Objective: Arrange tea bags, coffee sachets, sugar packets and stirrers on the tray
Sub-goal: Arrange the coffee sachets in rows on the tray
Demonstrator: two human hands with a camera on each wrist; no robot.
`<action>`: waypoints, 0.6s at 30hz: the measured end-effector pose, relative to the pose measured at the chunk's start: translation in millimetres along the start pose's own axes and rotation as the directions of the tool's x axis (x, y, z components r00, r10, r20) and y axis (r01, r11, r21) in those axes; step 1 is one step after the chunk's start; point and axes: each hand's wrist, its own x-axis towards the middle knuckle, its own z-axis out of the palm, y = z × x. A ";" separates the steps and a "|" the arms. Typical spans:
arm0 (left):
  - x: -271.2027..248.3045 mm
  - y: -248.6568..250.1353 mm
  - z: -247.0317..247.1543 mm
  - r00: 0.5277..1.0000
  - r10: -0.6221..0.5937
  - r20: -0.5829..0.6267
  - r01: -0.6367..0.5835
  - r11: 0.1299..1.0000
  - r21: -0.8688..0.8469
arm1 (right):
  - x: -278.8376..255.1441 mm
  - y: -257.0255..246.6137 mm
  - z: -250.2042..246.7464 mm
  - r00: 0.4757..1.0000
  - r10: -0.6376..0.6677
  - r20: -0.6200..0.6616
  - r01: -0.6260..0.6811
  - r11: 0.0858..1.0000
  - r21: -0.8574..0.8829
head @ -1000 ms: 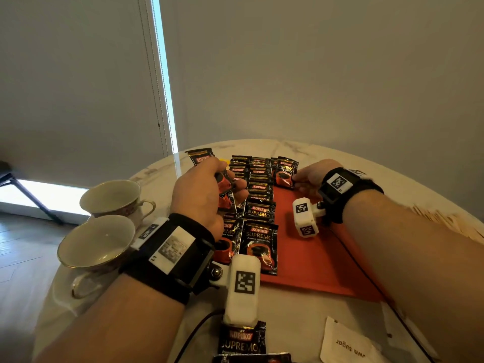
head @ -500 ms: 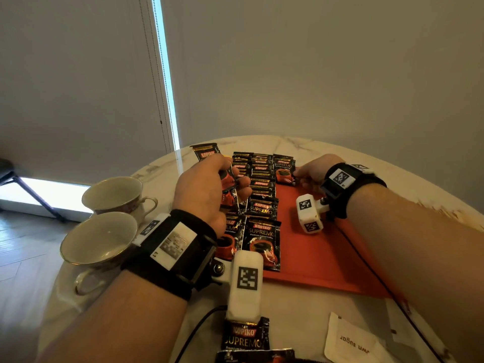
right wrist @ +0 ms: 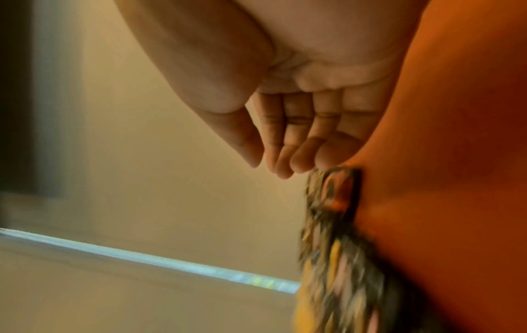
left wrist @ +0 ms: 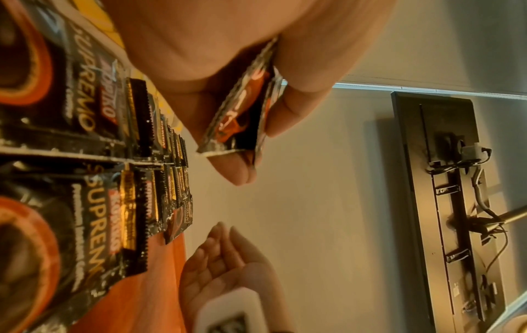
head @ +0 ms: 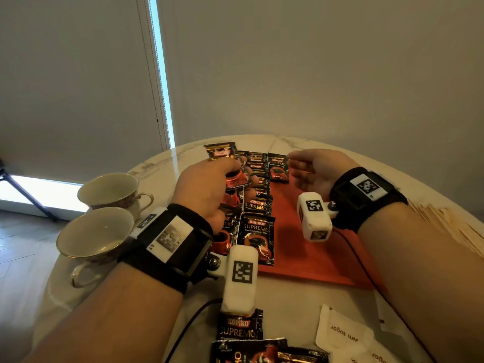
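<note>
At six o'clock on the round white marble tabletop [head: 157, 305], nearest the person, lie loose black-and-orange foil coffee sachets [head: 239, 327] and, toward five o'clock, white paper sugar packets [head: 340, 334]. Beyond them sits the flat orange rectangular tray [head: 314, 260], its left half covered by overlapping rows of the same sachets [head: 258, 238] running toward twelve o'clock. The left hand [head: 207, 187] hovers palm-down over those rows, forearm angled in from seven o'clock; its grip pinches a small fan of sachets [left wrist: 242, 112] between thumb and curled fingers. The right hand [head: 314, 171] hangs at one o'clock above the tray's far end (palm turned inward), fingers nearly straight and together, holding nothing, just beside the farthest sachet. Two white porcelain teacups [head: 97, 231] stand at nine o'clock; pale wooden stirrers [head: 445, 226] lie at three o'clock.
</note>
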 end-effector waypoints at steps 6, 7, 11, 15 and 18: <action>-7.2 -6.0 3.9 0.998 0.023 0.063 -0.031 0.991 0.130 | -59.2 3.1 26.8 0.918 -0.086 0.386 0.116 0.992 -0.054; -7.8 -7.3 4.1 0.997 0.023 0.070 -0.033 0.989 0.147 | -62.0 4.3 30.8 0.915 -0.128 0.383 0.157 0.986 -0.046; -6.9 -7.3 2.6 0.996 0.035 0.077 -0.048 0.983 0.177 | -60.5 7.8 32.9 0.932 -0.186 0.310 0.177 0.983 0.057; -5.9 -4.1 0.1 0.995 0.033 0.097 -0.050 0.983 0.175 | -56.9 7.4 30.5 0.959 -0.129 0.254 0.089 0.983 0.163; -4.6 -2.5 -0.7 0.994 0.018 0.105 -0.034 0.988 0.151 | -56.1 4.8 32.1 0.969 -0.070 0.238 0.009 0.969 0.247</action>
